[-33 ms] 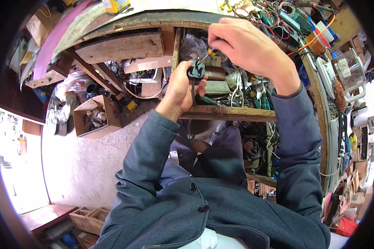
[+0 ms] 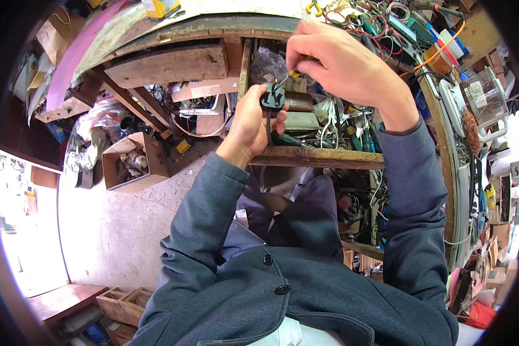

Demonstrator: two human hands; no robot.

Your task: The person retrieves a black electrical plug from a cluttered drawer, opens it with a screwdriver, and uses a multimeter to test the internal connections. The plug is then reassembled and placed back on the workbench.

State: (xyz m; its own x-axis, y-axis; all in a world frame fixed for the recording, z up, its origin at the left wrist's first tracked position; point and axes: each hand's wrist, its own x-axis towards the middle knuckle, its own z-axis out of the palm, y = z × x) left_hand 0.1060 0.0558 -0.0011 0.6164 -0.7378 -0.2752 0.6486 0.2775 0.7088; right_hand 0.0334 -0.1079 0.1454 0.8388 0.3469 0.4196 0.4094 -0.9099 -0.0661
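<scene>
My left hand (image 2: 252, 120) is closed around a black power plug (image 2: 273, 99), whose inner side faces up and looks opened. From the plug's lower end a dark cable (image 2: 269, 130) hangs down past my fingers. Above and to the right, my right hand (image 2: 334, 63) grips a screwdriver (image 2: 294, 74) with a yellow and dark handle, mostly hidden by the fingers. The thin shaft slants down to the left, and its tip meets the upper part of the plug. Small details inside the plug are too fine to make out.
Beneath my hands is an open wooden drawer (image 2: 317, 154) full of pliers, screwdrivers and parts. The workbench edge (image 2: 213, 26) runs behind it. Wires and tools crowd the far right. A cardboard box (image 2: 134, 179) stands on the floor at left.
My right hand has turned slightly and its fingers have shifted around the screwdriver, so less of the handle shows. My left hand and the plug stay in place.
</scene>
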